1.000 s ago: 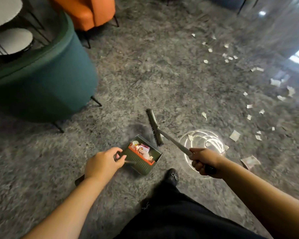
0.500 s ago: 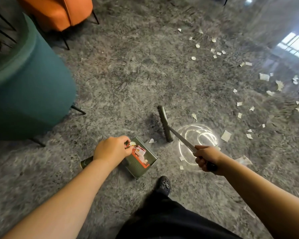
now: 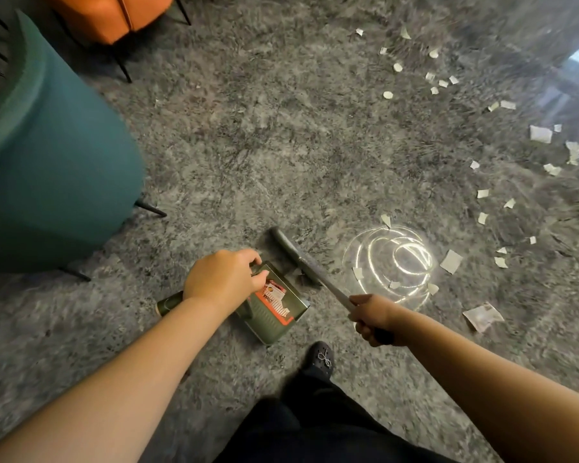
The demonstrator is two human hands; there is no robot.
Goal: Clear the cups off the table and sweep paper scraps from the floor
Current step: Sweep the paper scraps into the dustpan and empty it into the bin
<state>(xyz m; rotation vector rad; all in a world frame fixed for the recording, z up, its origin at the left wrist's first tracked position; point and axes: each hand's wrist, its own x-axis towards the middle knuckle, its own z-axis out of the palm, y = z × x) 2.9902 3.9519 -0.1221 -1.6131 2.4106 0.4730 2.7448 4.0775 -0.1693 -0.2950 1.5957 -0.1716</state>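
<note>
My left hand (image 3: 223,279) grips the handle of a green dustpan (image 3: 278,309) that rests on the grey floor, its mouth facing right; an orange comb edge and some collected scraps show inside. My right hand (image 3: 373,317) grips the handle of a grey broom (image 3: 296,255), whose head lies on the floor just beyond the pan's mouth. A small scrap lies between broom head and pan. Several white paper scraps (image 3: 450,261) are scattered to the right and far right, a larger one (image 3: 482,316) near my right forearm.
A teal round armchair (image 3: 47,155) stands at the left, an orange chair (image 3: 114,15) behind it. A bright ring-shaped light reflection (image 3: 391,262) shines on the glossy floor. My dark shoe (image 3: 320,359) and trouser leg are below the dustpan.
The broom head has swept left toward the dustpan mouth, pushing scraps with it. My left hand shifted the pan slightly, and the view moved right and down.
</note>
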